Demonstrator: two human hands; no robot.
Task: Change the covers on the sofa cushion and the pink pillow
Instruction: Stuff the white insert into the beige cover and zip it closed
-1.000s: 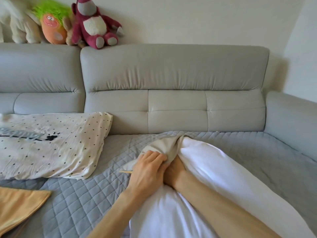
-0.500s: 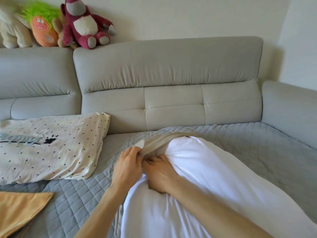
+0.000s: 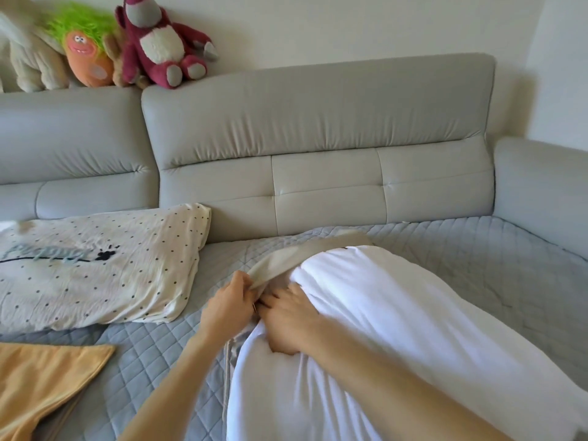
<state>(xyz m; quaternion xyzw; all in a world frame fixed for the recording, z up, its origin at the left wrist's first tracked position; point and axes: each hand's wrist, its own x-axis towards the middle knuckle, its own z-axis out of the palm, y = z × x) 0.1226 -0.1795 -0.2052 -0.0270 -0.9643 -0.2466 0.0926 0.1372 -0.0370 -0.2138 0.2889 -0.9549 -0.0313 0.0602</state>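
The orange cloth (image 3: 47,383) was cut off at the lower left. The left hand (image 3: 227,308) pinched the beige cover (image 3: 280,265) edge. The right hand (image 3: 291,316) pressed into the white pillow (image 3: 397,329), fingertips hidden; its grip could not be determined. The pillow lay plump on the quilted sofa seat (image 3: 477,249).

L hand (image 3: 229,302) pinching, fingers curled; R hand (image 3: 288,324) pressing flat, both forearms extended fwd.

Beige cover (image 3: 283,265) pulled farther off white pillow (image 3: 397,329) toward 12 o'clock; left hand (image 3: 227,308) shifted toward 9 o'clock pinching its edge, right hand (image 3: 288,323) now flatter, pressing pillow.
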